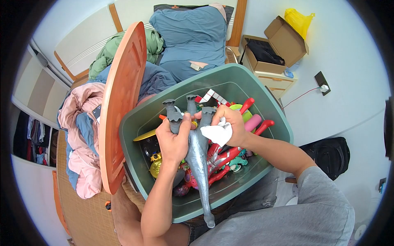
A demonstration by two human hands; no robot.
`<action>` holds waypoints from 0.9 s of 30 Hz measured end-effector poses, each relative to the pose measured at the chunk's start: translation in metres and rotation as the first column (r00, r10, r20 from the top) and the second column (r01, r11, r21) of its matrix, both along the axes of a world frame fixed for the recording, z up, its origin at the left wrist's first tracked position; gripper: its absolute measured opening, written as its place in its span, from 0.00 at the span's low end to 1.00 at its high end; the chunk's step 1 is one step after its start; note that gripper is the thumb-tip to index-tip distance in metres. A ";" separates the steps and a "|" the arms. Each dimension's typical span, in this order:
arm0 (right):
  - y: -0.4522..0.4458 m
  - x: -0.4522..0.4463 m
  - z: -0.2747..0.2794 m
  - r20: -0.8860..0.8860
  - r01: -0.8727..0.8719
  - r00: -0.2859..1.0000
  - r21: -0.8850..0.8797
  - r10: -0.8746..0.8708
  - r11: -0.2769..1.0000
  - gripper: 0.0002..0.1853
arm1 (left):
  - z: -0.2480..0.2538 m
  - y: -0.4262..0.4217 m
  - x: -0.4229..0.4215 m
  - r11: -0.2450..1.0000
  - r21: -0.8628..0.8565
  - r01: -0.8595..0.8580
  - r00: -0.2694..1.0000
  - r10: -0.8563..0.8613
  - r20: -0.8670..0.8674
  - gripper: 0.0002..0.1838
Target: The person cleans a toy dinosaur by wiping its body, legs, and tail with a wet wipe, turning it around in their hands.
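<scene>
A grey toy dinosaur (198,160) is turned belly up over a green plastic bin (271,110), its stubby legs pointing upward and its long tapering neck or tail hanging toward me. My left hand (172,141) is closed around one of its legs on the left side. With my right hand (232,123) I pinch a crumpled white tissue (218,132) against a leg on the right side. My right fingertips are partly hidden behind the tissue and that leg. Below, the bin holds a jumble of toys, among them red pieces (225,156) and a yellow-gold toy (156,167).
An orange lid (123,102) stands upright along the bin's left side. Pink bedding (84,164) and a blue pillow (188,37) lie on the bed. An open cardboard box (266,65) rests on a nightstand (277,84); a black bag (328,156) is by the wall.
</scene>
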State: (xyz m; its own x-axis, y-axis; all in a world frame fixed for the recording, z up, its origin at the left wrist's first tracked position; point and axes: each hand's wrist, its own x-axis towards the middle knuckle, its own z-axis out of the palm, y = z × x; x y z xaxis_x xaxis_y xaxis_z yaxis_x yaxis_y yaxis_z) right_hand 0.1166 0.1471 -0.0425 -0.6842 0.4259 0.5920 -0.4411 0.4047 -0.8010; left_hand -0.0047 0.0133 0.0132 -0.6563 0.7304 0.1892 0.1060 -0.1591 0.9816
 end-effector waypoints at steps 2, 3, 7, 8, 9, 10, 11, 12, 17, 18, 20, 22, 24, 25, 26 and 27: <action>0.001 0.000 -0.002 -0.003 0.010 1.000 -0.003 -0.010 1.000 0.17 | -0.008 -0.002 -0.004 1.000 -0.022 0.007 0.999 -0.008 -0.046 0.13; 0.001 0.000 -0.002 -0.004 0.013 1.000 -0.004 -0.013 1.000 0.17 | -0.010 -0.002 -0.005 0.999 -0.045 0.013 0.996 -0.017 -0.092 0.12; 0.003 0.000 -0.003 0.025 0.036 0.999 0.015 -0.036 0.999 0.18 | -0.012 0.001 -0.006 0.988 0.114 0.101 0.995 -0.098 -0.032 0.12; 0.002 -0.001 -0.003 0.034 0.042 0.998 0.016 -0.043 0.999 0.18 | -0.014 0.003 -0.007 0.983 0.141 0.116 0.993 -0.113 -0.029 0.11; 0.001 -0.002 -0.003 0.044 0.049 0.998 0.017 -0.050 0.999 0.18 | -0.016 0.004 -0.009 0.977 0.168 0.131 0.991 -0.128 -0.027 0.11; -0.001 -0.004 -0.003 0.080 0.075 0.994 -0.028 -0.073 0.997 0.18 | -0.018 0.004 -0.011 0.977 0.167 0.130 0.992 -0.127 -0.027 0.11; -0.003 -0.005 -0.002 0.099 0.089 0.992 -0.050 -0.084 0.995 0.18 | -0.020 0.004 -0.013 0.985 0.112 0.129 0.992 -0.128 -0.016 0.11; -0.004 -0.005 0.000 0.117 0.103 0.989 -0.072 -0.094 0.992 0.18 | -0.021 0.004 -0.014 0.990 0.056 0.129 0.992 -0.129 -0.006 0.11; -0.006 0.002 0.017 0.236 0.171 0.955 0.065 -0.181 0.983 0.16 | -0.021 0.007 -0.010 0.988 0.118 0.102 0.993 -0.108 0.043 0.11; -0.005 0.001 0.016 0.235 0.171 0.955 0.065 -0.181 0.983 0.16 | -0.020 0.007 -0.010 0.989 0.110 0.098 0.994 -0.102 0.035 0.11; -0.004 -0.002 0.011 0.076 0.086 0.992 0.124 -0.096 0.989 0.13 | -0.021 0.005 -0.012 0.993 0.078 0.094 0.995 -0.096 0.026 0.11; -0.003 -0.002 0.013 0.071 0.051 0.995 0.164 -0.063 0.985 0.12 | -0.021 0.005 -0.014 0.995 0.046 0.089 0.996 -0.089 0.016 0.11; -0.003 -0.003 0.019 0.067 0.013 0.997 0.203 -0.027 0.979 0.11 | -0.023 0.004 -0.017 0.998 0.017 0.053 0.999 -0.053 0.000 0.10; -0.003 -0.002 0.025 0.076 0.005 0.997 0.247 -0.024 0.969 0.11 | -0.025 0.005 -0.017 0.999 0.016 0.052 0.999 -0.052 -0.001 0.10; -0.004 -0.002 0.029 0.087 -0.004 0.996 0.291 -0.023 0.957 0.10 | -0.026 0.005 -0.017 0.998 0.051 0.041 0.999 -0.042 0.016 0.11; -0.005 -0.002 0.029 0.086 -0.003 0.996 0.291 -0.023 0.957 0.10 | -0.027 0.006 -0.017 0.996 0.085 0.031 0.999 -0.034 0.032 0.13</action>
